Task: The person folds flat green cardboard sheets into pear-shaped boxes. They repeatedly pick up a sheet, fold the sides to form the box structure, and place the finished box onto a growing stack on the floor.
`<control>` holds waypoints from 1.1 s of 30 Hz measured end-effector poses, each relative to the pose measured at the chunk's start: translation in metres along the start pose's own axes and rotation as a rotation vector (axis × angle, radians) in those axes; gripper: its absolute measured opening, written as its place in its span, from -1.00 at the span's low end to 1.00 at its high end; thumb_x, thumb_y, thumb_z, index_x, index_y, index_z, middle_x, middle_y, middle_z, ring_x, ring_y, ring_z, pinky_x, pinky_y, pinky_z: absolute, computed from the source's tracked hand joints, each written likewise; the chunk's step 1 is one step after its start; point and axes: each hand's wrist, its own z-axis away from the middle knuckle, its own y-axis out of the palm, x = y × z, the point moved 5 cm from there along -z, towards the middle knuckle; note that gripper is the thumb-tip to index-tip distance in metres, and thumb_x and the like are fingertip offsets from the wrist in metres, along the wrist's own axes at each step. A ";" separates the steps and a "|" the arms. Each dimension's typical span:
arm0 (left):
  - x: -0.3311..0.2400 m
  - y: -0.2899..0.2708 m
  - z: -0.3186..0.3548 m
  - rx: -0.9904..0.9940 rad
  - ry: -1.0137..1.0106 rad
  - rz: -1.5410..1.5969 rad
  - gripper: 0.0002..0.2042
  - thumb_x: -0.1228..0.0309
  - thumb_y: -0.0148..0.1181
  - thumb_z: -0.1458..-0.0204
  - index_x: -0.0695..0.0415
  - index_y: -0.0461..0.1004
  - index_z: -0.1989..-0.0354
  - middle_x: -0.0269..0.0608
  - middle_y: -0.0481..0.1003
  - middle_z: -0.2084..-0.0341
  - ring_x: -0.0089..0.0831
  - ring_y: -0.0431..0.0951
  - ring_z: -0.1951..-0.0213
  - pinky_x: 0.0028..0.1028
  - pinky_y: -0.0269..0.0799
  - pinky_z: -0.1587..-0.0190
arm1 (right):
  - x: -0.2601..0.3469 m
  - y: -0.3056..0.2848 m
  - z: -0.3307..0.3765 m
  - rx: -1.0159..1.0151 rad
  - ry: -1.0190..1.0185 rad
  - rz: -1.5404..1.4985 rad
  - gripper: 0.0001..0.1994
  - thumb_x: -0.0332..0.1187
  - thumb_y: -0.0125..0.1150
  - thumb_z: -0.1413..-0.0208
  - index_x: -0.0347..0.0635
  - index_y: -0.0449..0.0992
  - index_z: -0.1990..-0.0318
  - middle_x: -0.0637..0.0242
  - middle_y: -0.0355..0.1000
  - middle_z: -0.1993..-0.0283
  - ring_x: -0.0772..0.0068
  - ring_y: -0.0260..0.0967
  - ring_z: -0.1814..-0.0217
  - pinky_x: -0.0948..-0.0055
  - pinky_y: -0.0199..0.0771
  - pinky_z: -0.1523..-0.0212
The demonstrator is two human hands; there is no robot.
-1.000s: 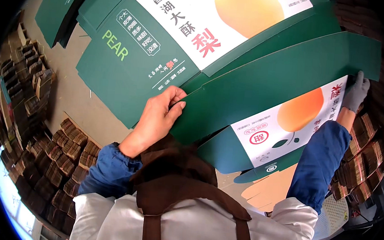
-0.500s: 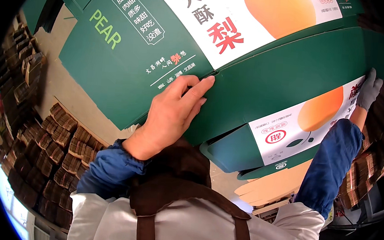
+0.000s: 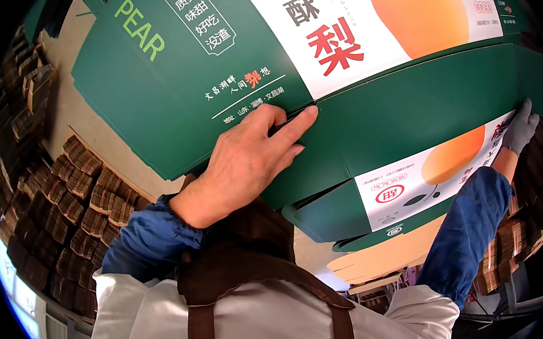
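A large flattened pear carton (image 3: 411,94), dark green with white panels and orange pear pictures, spreads across the upper part of the view. My bare left hand (image 3: 254,149) is at its near middle, fingers bent, fingertips on the crease beside a slot between two panels. The thumb's grip is partly hidden. At the carton's right end my right hand (image 3: 522,129), in a grey glove, holds the edge; some of its fingers are hidden behind the board. A green side flap (image 3: 331,216) is bent at an angle below the left hand.
Stacks of brown cardboard bundles (image 3: 79,177) stand on the floor at left, with more bundles (image 3: 511,242) at right. Plain tan cardboard (image 3: 386,248) lies beneath the carton's near edge. Metal framing (image 3: 516,297) is at the lower right.
The printed top panel sits slightly higher and farther right around my left hand, which has shifted a little right with it. My right hand stays at the same edge.
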 end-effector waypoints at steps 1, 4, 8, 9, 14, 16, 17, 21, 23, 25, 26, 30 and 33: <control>0.000 0.000 0.000 0.002 -0.002 -0.001 -0.44 0.49 0.32 0.08 -0.05 0.41 -0.19 -0.24 0.35 0.30 -0.36 0.42 0.42 -0.40 0.44 0.40 | -0.001 0.001 -0.001 0.006 0.001 -0.006 -0.44 0.05 0.04 -0.20 -0.29 0.43 -0.10 0.08 0.47 -0.05 0.21 0.41 -0.09 0.34 0.31 -0.11; 0.000 0.001 -0.001 -0.001 -0.004 -0.011 -0.44 0.48 0.32 0.08 -0.07 0.41 -0.18 -0.24 0.34 0.31 -0.37 0.41 0.43 -0.41 0.44 0.41 | -0.006 0.004 -0.003 0.024 0.017 -0.003 -0.48 0.00 0.04 -0.22 -0.31 0.44 -0.08 0.12 0.49 0.00 0.27 0.42 -0.02 0.38 0.34 -0.06; 0.000 0.001 -0.002 0.018 -0.003 -0.023 -0.44 0.48 0.32 0.09 -0.08 0.42 -0.18 -0.23 0.33 0.32 -0.36 0.41 0.43 -0.41 0.44 0.42 | -0.009 0.007 -0.005 0.028 0.012 0.037 -0.48 0.01 0.05 -0.22 -0.33 0.45 -0.05 0.13 0.50 0.05 0.30 0.43 0.03 0.38 0.35 -0.03; 0.000 0.001 -0.002 0.021 -0.001 -0.027 -0.44 0.49 0.32 0.09 -0.08 0.42 -0.18 -0.23 0.32 0.32 -0.36 0.41 0.43 -0.41 0.44 0.42 | -0.011 0.008 -0.006 0.025 -0.004 0.042 -0.48 0.01 0.06 -0.21 -0.33 0.46 -0.05 0.14 0.51 0.06 0.31 0.43 0.04 0.38 0.35 -0.02; -0.001 0.001 -0.002 0.033 -0.010 -0.037 -0.44 0.49 0.31 0.09 -0.08 0.42 -0.18 -0.21 0.31 0.32 -0.35 0.41 0.43 -0.41 0.44 0.42 | -0.016 0.012 -0.007 0.041 0.017 0.060 -0.47 0.02 0.07 -0.21 -0.35 0.46 -0.03 0.18 0.51 0.12 0.38 0.42 0.11 0.42 0.37 0.04; 0.000 0.001 -0.003 0.034 -0.014 -0.038 -0.44 0.49 0.31 0.09 -0.08 0.42 -0.18 -0.21 0.31 0.32 -0.35 0.41 0.43 -0.41 0.44 0.42 | -0.015 0.013 -0.006 0.042 0.012 0.036 -0.47 0.02 0.07 -0.21 -0.36 0.46 -0.02 0.19 0.51 0.14 0.40 0.42 0.14 0.42 0.37 0.05; -0.001 0.001 -0.003 0.034 -0.014 -0.035 -0.44 0.49 0.31 0.09 -0.08 0.42 -0.18 -0.21 0.31 0.32 -0.35 0.41 0.43 -0.41 0.44 0.42 | -0.015 0.014 -0.006 0.041 0.009 0.027 -0.47 0.02 0.07 -0.21 -0.36 0.47 -0.01 0.19 0.51 0.15 0.41 0.41 0.15 0.42 0.37 0.06; -0.001 0.002 -0.003 0.029 -0.010 -0.030 -0.44 0.49 0.32 0.09 -0.08 0.42 -0.18 -0.22 0.31 0.34 -0.35 0.40 0.43 -0.40 0.43 0.42 | -0.022 0.017 -0.008 0.064 0.033 -0.006 -0.46 0.02 0.08 -0.20 -0.38 0.47 0.00 0.18 0.51 0.15 0.41 0.41 0.15 0.42 0.37 0.06; -0.001 0.002 -0.003 0.033 -0.010 -0.032 -0.44 0.49 0.32 0.10 -0.08 0.42 -0.18 -0.23 0.31 0.34 -0.35 0.40 0.43 -0.40 0.43 0.42 | -0.027 0.017 -0.011 0.069 0.049 0.021 -0.45 0.04 0.07 -0.20 -0.38 0.46 0.00 0.17 0.51 0.15 0.39 0.41 0.15 0.41 0.37 0.06; -0.001 0.001 -0.005 0.044 -0.012 -0.033 -0.43 0.50 0.32 0.10 -0.07 0.42 -0.18 -0.23 0.30 0.35 -0.36 0.40 0.44 -0.40 0.42 0.42 | -0.028 0.017 -0.010 0.070 0.053 0.047 -0.45 0.05 0.06 -0.20 -0.38 0.46 0.00 0.15 0.51 0.15 0.37 0.42 0.14 0.40 0.37 0.05; -0.001 0.001 -0.005 0.047 -0.012 -0.033 -0.43 0.50 0.32 0.10 -0.07 0.42 -0.18 -0.23 0.30 0.35 -0.36 0.39 0.44 -0.40 0.42 0.42 | -0.028 0.017 -0.010 0.069 0.047 0.059 -0.44 0.05 0.06 -0.20 -0.38 0.46 0.01 0.14 0.51 0.15 0.35 0.42 0.14 0.39 0.37 0.05; 0.000 0.001 -0.005 0.055 -0.017 -0.025 -0.43 0.50 0.31 0.09 -0.07 0.41 -0.19 -0.23 0.30 0.36 -0.37 0.39 0.44 -0.40 0.42 0.42 | -0.022 0.017 -0.008 0.059 0.026 0.043 -0.43 0.07 0.05 -0.20 -0.38 0.46 -0.01 0.10 0.51 0.11 0.30 0.43 0.10 0.38 0.36 0.02; 0.000 0.000 -0.006 0.059 -0.019 -0.019 -0.42 0.51 0.31 0.09 -0.07 0.41 -0.20 -0.24 0.29 0.37 -0.37 0.39 0.45 -0.39 0.42 0.42 | -0.014 0.015 -0.006 0.049 0.018 0.055 -0.43 0.05 0.06 -0.20 -0.38 0.45 -0.03 0.09 0.50 0.06 0.30 0.43 0.04 0.39 0.35 -0.01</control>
